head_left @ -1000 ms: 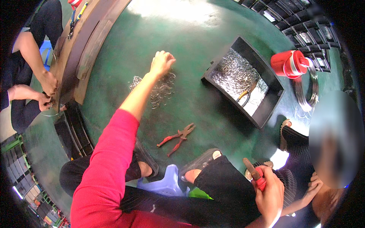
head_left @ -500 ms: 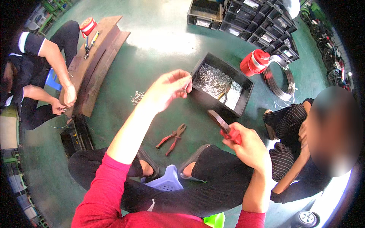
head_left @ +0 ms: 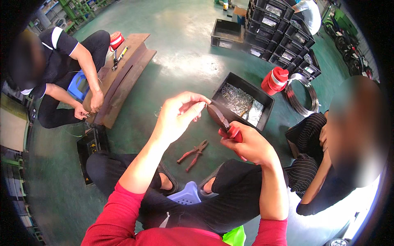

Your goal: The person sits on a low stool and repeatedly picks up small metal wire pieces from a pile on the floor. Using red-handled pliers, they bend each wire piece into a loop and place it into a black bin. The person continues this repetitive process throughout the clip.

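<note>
My right hand (head_left: 251, 143) is closed round the red handles of a pair of pliers (head_left: 218, 117), whose dark jaws point up and left. The jaw tips meet the fingertips of my left hand (head_left: 177, 117). Thumb and forefinger there pinch a small wire piece (head_left: 206, 102), mostly hidden by the fingers. Just beyond the pliers stands a black box (head_left: 269, 110) with many small bent wire pieces (head_left: 236, 98) and a clear bag in it. A second pair of red-handled pliers (head_left: 193, 155) lies on the green floor, handles spread.
A red jug (head_left: 274, 80) and a wire coil (head_left: 301, 96) stand right of the box, with stacked black crates (head_left: 273, 30) behind. At left, a co-worker's hands (head_left: 91, 105) work beside a rusty steel beam (head_left: 123, 82). Another person (head_left: 316, 164) sits close on my right.
The pliers have moved up and left, so their jaws now reach my left fingertips. My left hand keeps its pinch. The whole view has shifted slightly.
</note>
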A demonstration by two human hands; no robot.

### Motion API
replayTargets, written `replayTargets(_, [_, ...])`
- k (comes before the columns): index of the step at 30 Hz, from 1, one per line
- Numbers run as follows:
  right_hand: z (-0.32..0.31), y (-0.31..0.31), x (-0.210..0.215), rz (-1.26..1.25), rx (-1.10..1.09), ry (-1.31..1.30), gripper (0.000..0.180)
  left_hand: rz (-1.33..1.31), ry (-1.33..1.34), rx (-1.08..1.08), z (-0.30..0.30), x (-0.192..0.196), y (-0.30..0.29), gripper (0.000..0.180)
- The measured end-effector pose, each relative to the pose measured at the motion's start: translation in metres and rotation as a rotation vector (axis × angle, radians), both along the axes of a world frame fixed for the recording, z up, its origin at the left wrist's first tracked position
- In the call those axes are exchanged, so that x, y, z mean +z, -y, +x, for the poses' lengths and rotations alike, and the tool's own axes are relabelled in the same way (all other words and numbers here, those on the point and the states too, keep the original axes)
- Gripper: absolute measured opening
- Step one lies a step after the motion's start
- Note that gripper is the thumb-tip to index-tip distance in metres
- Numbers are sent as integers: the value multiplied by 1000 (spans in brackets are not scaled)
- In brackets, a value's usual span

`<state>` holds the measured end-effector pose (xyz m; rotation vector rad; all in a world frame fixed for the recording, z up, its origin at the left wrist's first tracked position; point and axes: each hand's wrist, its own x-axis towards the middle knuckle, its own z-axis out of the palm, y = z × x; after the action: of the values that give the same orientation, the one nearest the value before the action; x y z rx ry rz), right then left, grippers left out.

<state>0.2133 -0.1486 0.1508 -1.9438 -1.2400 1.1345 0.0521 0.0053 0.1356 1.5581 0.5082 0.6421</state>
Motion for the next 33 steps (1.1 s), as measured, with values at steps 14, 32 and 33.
replayTargets(14, [-7, 0, -13, 72, 49, 152, 25, 607, 3, 188, -12, -5, 7, 15])
replayTargets(32, [-16, -2, -23, 135, -65, 460, 19, 96, -173, -54, -33, -5, 6, 26])
replayTargets(33, [-17, -3, -24, 161, -75, 476, 18, 83, -196, -42, -33, -6, 6, 26])
